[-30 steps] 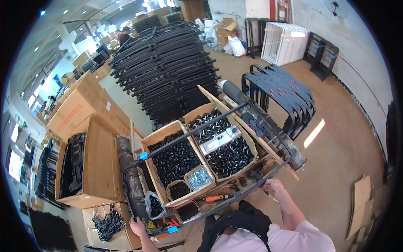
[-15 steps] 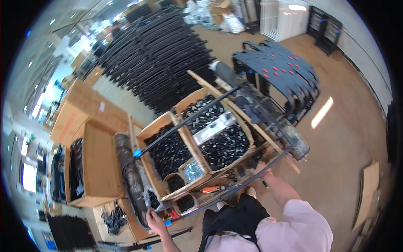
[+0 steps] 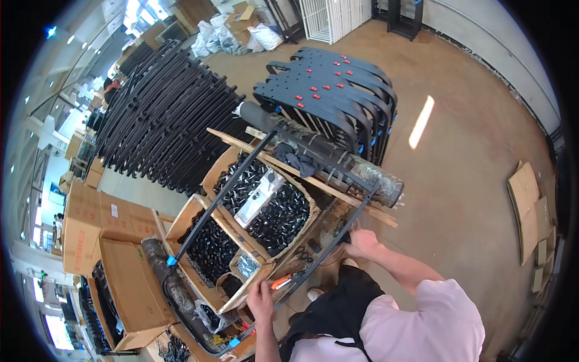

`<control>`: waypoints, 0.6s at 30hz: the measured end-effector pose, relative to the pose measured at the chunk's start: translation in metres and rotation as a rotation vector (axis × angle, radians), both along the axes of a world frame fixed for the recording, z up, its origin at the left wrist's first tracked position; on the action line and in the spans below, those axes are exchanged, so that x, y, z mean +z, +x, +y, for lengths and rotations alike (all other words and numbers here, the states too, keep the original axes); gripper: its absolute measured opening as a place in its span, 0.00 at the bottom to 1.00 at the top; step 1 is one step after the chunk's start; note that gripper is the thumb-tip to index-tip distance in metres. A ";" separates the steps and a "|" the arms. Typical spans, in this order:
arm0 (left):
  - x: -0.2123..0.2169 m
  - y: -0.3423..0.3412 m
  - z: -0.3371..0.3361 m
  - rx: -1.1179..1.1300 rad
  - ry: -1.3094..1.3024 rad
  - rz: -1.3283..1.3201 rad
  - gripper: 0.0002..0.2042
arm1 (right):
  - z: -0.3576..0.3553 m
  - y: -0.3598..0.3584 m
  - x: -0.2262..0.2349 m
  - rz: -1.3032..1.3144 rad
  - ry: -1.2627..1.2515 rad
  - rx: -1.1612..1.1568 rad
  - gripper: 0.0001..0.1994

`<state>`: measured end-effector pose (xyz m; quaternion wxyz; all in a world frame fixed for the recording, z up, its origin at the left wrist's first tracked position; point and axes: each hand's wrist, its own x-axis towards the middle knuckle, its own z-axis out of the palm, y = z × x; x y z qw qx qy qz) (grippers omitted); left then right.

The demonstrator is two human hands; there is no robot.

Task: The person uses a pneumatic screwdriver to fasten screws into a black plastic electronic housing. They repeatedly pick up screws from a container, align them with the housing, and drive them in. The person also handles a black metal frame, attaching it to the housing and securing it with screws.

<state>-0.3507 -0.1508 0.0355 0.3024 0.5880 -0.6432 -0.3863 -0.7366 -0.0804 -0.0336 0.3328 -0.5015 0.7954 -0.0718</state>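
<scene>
Past the bench, I see a brown workshop floor (image 3: 458, 199) with a tall stack of black racks (image 3: 172, 114) at the back, and grey panels (image 3: 332, 84) dotted red standing just beyond a wrapped roll (image 3: 362, 175). My main thing, the black frame (image 3: 207, 216), lies across the bench (image 3: 327, 224), its far bar passing over two bins, left (image 3: 187, 215) and right (image 3: 216, 174), both full of small black parts. A pale box (image 3: 259, 199) rests on the parts in the right bin, and a plank (image 3: 313, 181) runs along that bin's far right side. My right hand (image 3: 363, 243) is at the frame's near bar, close to its right corner, fingers bent; I cannot tell whether they grip the bar or something dark under it. My left hand (image 3: 261, 301) is curled just beside an orange tool (image 3: 281, 282); whether it grasps anything is hidden from me. As for progress, blue clips sit on the left end of the far bar (image 3: 172, 260) and of the near bar (image 3: 234, 342). I see none at the right corners, and cannot judge whether anything remains there.
</scene>
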 end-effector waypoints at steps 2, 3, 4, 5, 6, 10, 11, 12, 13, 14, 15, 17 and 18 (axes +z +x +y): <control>0.011 -0.047 -0.021 -0.143 0.034 0.093 0.12 | 0.044 -0.013 0.033 0.008 0.010 -0.024 0.23; 0.012 -0.071 -0.028 -0.180 0.080 0.172 0.12 | 0.063 -0.020 0.050 0.012 0.015 -0.029 0.22; 0.012 -0.096 -0.033 -0.216 0.130 0.250 0.12 | 0.079 -0.028 0.067 -0.025 0.037 -0.049 0.22; 0.018 -0.122 -0.039 -0.302 0.116 0.249 0.12 | 0.091 -0.038 0.084 -0.064 0.057 -0.070 0.22; 0.025 -0.150 -0.045 -0.385 0.102 0.249 0.12 | 0.099 -0.047 0.103 -0.103 0.078 -0.090 0.22; 0.058 -0.276 -0.058 -0.753 0.030 0.297 0.14 | 0.097 -0.084 0.203 -0.042 -0.010 -0.183 0.21; 0.066 -0.308 -0.057 -0.820 0.082 0.409 0.16 | 0.087 -0.092 0.219 0.029 -0.065 -0.164 0.22; 0.075 -0.337 -0.056 -0.882 0.132 0.523 0.18 | 0.075 -0.100 0.235 0.045 -0.089 -0.178 0.22; 0.084 -0.360 -0.056 -0.940 0.168 0.603 0.21 | 0.061 -0.106 0.247 0.063 -0.112 -0.189 0.22; 0.092 -0.378 -0.056 -1.005 0.207 0.688 0.24 | 0.049 -0.112 0.256 0.048 -0.096 -0.199 0.21; 0.099 -0.388 -0.056 -1.036 0.324 0.712 0.24 | 0.039 -0.118 0.262 0.032 -0.079 -0.212 0.20; 0.107 -0.403 -0.055 -1.088 0.563 0.751 0.26 | 0.022 -0.124 0.269 -0.041 -0.054 -0.254 0.20; 0.102 -0.408 -0.056 -1.064 0.549 0.756 0.25 | 0.017 -0.126 0.271 -0.077 -0.044 -0.273 0.20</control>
